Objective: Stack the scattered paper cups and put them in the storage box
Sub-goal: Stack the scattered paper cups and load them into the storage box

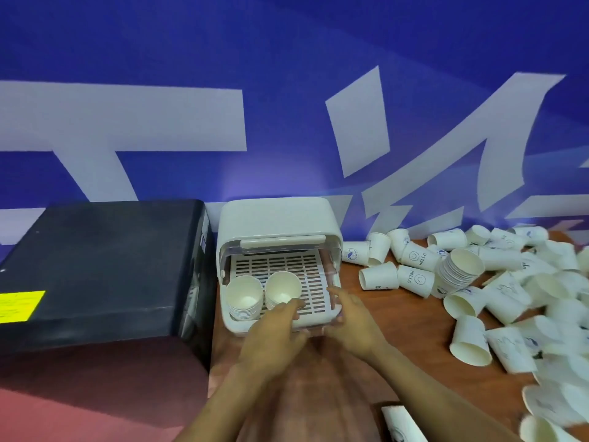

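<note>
Both hands [277, 327] at storage box [277, 218], two cup stacks [243, 296] inside, loose cups [468, 342] right

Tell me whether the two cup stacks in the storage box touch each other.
Touching. The head view shows the left stack and the right stack standing rim against rim on the storage box tray, no gap between.

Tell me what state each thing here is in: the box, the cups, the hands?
Storage box: lid raised, slatted tray showing.
Two cup stacks: upright in the tray, at its front left.
Third cup stack: lying on its side on the table.
Loose paper cups: scattered, mostly tipped over.
Left hand: at the tray's front edge, beside a stack.
Right hand: fingers relaxed, at the tray's front right.
</note>
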A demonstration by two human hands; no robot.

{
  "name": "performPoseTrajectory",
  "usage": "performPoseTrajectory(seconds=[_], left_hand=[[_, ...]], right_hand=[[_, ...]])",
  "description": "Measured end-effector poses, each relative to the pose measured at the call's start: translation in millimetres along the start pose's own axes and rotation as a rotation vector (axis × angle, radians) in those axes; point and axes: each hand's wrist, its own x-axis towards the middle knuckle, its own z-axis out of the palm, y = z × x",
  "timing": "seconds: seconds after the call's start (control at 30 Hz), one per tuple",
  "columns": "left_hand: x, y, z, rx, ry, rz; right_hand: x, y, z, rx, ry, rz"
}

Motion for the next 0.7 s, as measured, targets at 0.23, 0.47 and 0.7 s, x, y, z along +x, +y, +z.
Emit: performPoseTrajectory(seconds=[0.23,0.47,0.7], left_hand=[[2.7,44.4,33.9,0.033,-0.135,0.044],[-0.2,83.4,89.0,0.082,-0.205,-0.073],[-7.5,123.0,165.7,0.001,-0.377,-0.347]], right_hand=[[-26.7,57.4,-52.9,-0.047,0.061,0.104],[-42.2,132.3,-113.0,-0.108,-0.006,0.089],[-46.2,210.7,-168.3,-0.34,-0.161,0.066]])
